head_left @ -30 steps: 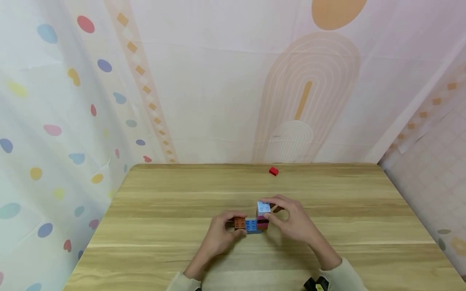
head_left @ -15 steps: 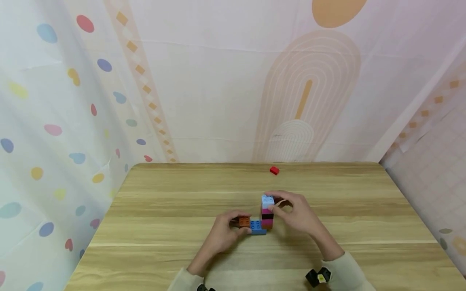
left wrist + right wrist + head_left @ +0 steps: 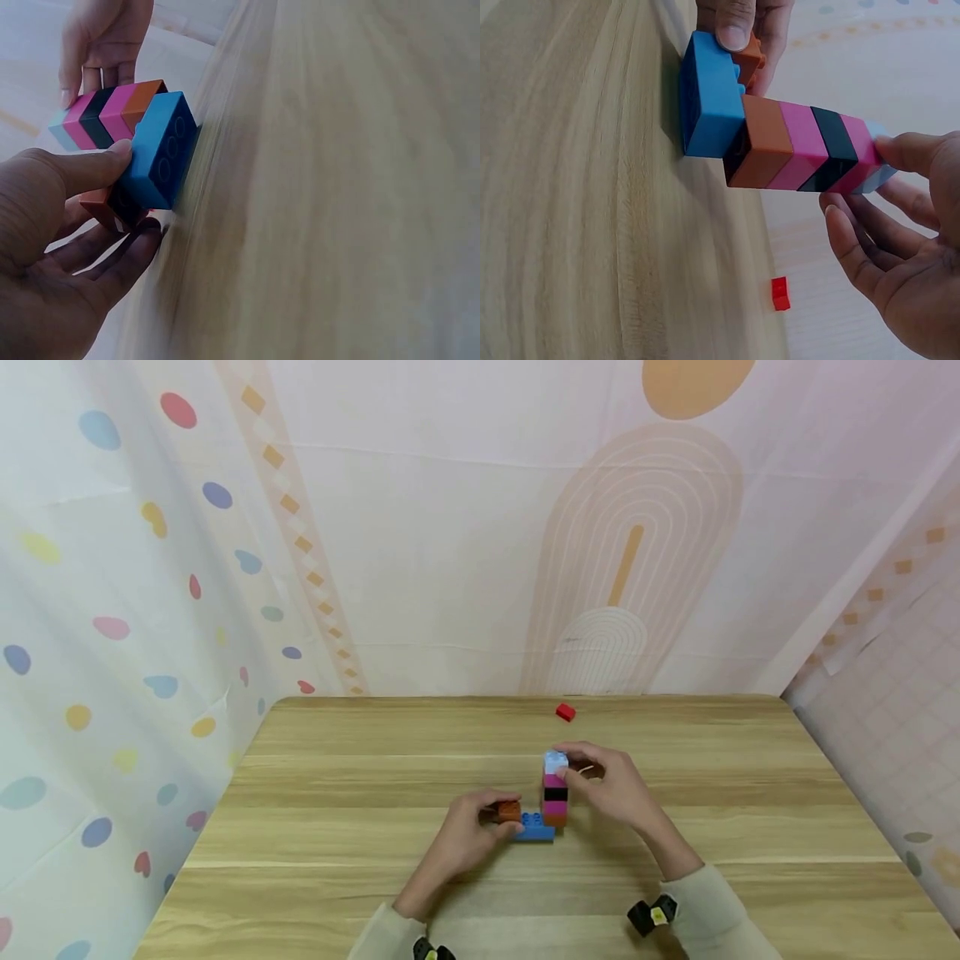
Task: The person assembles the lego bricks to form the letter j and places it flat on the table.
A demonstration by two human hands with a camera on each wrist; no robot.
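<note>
A blue building brick (image 3: 536,828) lies lengthwise with an orange-brown brick (image 3: 509,811) on its left end. My left hand (image 3: 468,831) pinches these between thumb and fingers; its thumb (image 3: 101,166) presses the blue brick's side. The underside of the blue brick shows in the left wrist view, so it looks tilted or slightly raised. At its right end rises a tower (image 3: 556,794) of orange, pink, black, pink and light blue bricks. The tower's orange base overhangs the blue brick's edge in the right wrist view. My right hand (image 3: 611,781) grips the tower's light blue top brick (image 3: 556,762).
A small red brick (image 3: 566,712) lies near the far edge of the wooden table (image 3: 337,777). Patterned cloth (image 3: 450,568) hangs behind and to the left of the table. Black wrist cameras (image 3: 651,915) sit at both sleeves.
Both hands and the joined bricks have shifted slightly right. The tower's top has moved away from me and shows more of its front. Both grips stay the same; the red brick lies still.
</note>
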